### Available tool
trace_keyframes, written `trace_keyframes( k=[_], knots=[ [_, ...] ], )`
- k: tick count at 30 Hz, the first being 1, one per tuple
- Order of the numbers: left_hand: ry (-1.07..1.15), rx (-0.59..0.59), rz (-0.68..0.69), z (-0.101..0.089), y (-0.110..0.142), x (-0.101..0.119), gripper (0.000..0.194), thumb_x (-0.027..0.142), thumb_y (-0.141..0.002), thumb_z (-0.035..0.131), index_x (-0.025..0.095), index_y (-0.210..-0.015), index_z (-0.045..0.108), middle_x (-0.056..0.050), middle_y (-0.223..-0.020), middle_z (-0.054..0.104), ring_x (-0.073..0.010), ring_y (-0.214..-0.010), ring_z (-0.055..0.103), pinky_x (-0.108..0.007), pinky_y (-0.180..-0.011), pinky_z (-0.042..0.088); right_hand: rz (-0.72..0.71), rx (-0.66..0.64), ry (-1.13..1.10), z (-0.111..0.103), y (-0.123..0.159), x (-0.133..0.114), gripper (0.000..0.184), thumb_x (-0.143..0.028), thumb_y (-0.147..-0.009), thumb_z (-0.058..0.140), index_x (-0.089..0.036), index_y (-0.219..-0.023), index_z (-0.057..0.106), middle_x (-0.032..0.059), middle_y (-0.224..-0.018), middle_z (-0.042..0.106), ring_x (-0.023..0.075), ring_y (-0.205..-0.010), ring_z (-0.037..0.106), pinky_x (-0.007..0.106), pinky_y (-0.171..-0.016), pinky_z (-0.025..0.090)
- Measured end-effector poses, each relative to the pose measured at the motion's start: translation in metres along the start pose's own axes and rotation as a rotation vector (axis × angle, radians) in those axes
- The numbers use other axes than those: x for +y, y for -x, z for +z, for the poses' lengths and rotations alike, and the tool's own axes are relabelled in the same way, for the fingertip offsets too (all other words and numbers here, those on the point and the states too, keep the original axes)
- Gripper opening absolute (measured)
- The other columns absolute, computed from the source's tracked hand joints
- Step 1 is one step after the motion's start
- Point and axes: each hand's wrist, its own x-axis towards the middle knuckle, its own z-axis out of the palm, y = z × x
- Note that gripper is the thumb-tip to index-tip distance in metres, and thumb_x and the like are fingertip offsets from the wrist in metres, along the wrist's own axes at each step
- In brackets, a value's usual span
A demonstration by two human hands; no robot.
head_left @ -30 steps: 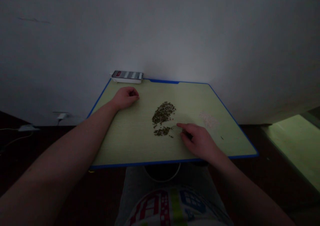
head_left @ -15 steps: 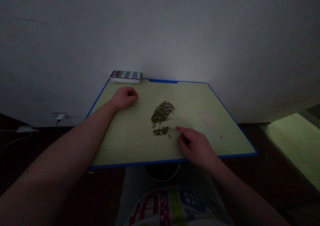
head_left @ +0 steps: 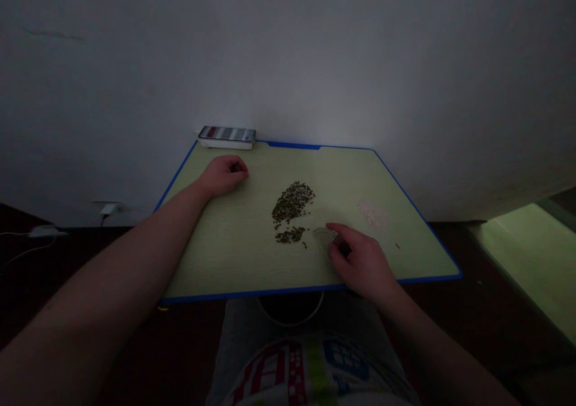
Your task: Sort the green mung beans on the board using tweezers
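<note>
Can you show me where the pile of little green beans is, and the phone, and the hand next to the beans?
green beans (head_left: 293, 203), head view, middle of the big pile.
phone (head_left: 227, 134), head view, middle of its screen.
right hand (head_left: 362, 262), head view, back of the hand.

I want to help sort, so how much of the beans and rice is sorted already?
Done: a small pale heap of rice-like grains lies apart on the green, blue-edged table. In hand: the right hand presses a small clear plastic piece beside the beans. Left: the big pile of dark green beans and a smaller clump lie unsorted. The left hand rests curled near the phone.
</note>
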Motion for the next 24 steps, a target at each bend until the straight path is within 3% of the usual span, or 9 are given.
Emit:
trace_keyframes(
  k=[10,24],
  knots=[
    [0.002,0.002,0.017,0.001,-0.002,-0.007,0.022,0.033,-0.064,0.061,0.016,-0.077,0.066,-0.002,-0.067,0.062,-0.0133,-0.061,0.051,-0.026,-0.059,0.042,-0.011,-0.004,-0.003,0.01,-0.006,-0.007,0.038,-0.021,-0.083,0.049,-0.015,-0.117,0.065,0.0043,-0.071,0.069,0.0173,-0.06,0.06,0.03,-0.061,0.047],
    [-0.018,-0.002,-0.006,0.001,-0.002,-0.005,0.023,0.033,-0.065,0.06,0.015,-0.078,0.066,-0.003,-0.07,0.063,-0.0144,-0.063,0.053,-0.028,-0.062,0.043,0.042,0.053,-0.005,-0.004,0.0,0.009,0.037,-0.023,-0.082,0.051,-0.013,-0.114,0.066,0.0024,-0.066,0.066,0.016,-0.056,0.058,0.029,-0.057,0.045]
  ],
)
